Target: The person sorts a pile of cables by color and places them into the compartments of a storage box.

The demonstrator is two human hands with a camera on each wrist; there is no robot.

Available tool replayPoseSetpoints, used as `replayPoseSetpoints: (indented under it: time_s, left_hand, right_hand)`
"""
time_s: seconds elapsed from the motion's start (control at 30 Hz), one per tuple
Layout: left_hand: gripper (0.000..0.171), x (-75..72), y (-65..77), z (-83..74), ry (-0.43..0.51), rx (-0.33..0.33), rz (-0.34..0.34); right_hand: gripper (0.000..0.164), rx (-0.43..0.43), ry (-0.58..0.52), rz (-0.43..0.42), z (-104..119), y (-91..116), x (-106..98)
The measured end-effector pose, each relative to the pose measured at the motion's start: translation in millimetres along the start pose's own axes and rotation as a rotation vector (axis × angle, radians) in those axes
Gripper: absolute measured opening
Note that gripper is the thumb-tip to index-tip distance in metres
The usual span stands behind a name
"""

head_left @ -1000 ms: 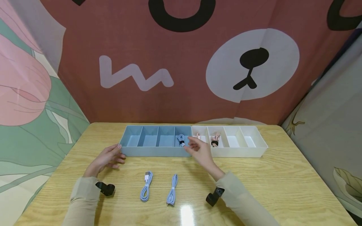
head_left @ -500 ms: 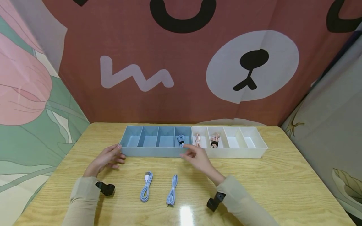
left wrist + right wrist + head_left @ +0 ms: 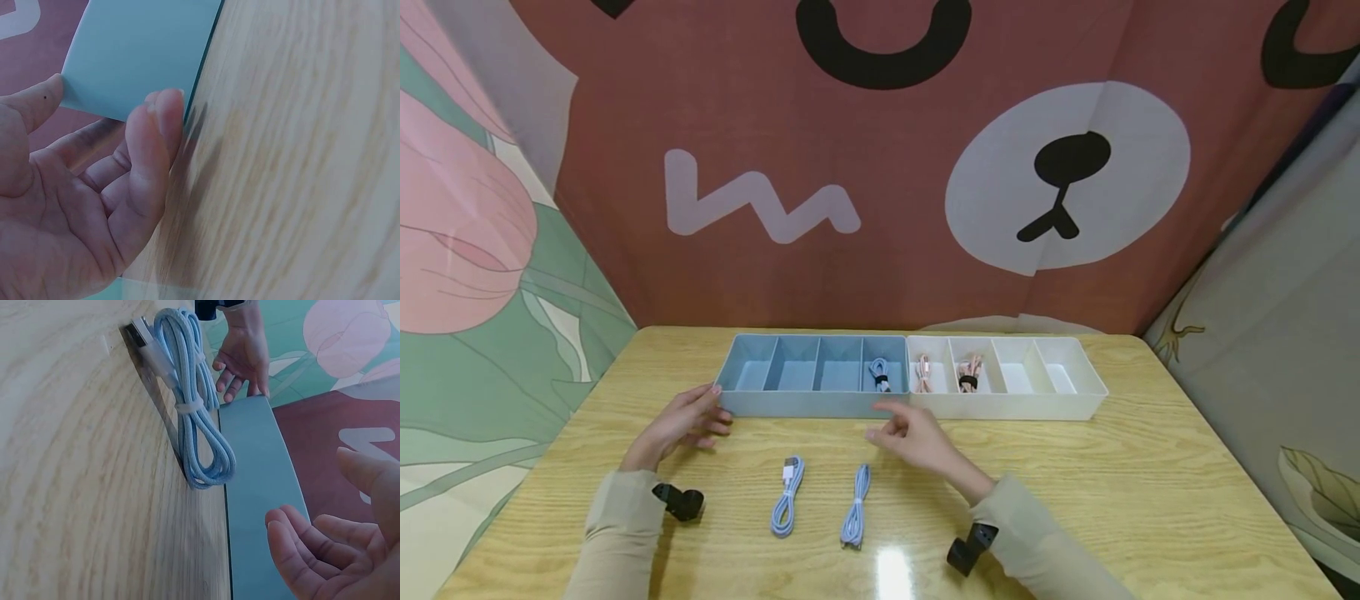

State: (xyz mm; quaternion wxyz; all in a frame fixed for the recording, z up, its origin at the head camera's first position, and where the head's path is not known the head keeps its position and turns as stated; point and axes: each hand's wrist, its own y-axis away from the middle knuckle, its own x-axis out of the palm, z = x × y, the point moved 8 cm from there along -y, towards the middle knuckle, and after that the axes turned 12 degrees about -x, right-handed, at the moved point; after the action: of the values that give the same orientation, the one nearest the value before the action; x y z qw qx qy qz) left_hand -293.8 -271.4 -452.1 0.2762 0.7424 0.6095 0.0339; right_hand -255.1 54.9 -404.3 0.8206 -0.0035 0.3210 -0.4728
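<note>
Nearest on the pale wood-grain table (image 3: 1120, 500) lie two coiled light-blue braided cables, a left one (image 3: 787, 498) and a right one (image 3: 856, 503). Beyond them, the right hand (image 3: 913, 435), loosely half-open, holds nothing. The left hand (image 3: 681, 421), fingers relaxed, touches the left end of a blue four-compartment plastic box (image 3: 812, 405). Its rightmost compartment holds a black-strapped blue cable (image 3: 878, 371). Right of it, a white four-compartment box (image 3: 1022, 407) holds pink cable bundles (image 3: 970, 371) in its two left compartments.

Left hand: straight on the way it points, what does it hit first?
The blue tray, at its near left corner. The left hand sits right at that corner, so there looks to be little or no gap; exact contact is hard to judge.
</note>
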Motion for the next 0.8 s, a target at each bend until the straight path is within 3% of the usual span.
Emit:
replayPoseSetpoints:
  time_s: [0.3,0.8]
  left_hand:
    - [0.071,0.4,0.1,0.6,0.002,-0.008,0.005]
    - [0.071,0.1,-0.5,1.0,0.002,-0.006,0.001]
  right_hand:
    - [0.058,0.099,-0.088,0.06,-3.7,7.0,12.3]
    - [0.066,0.267,-0.029,0.16,-6.3,20.9,39.0]
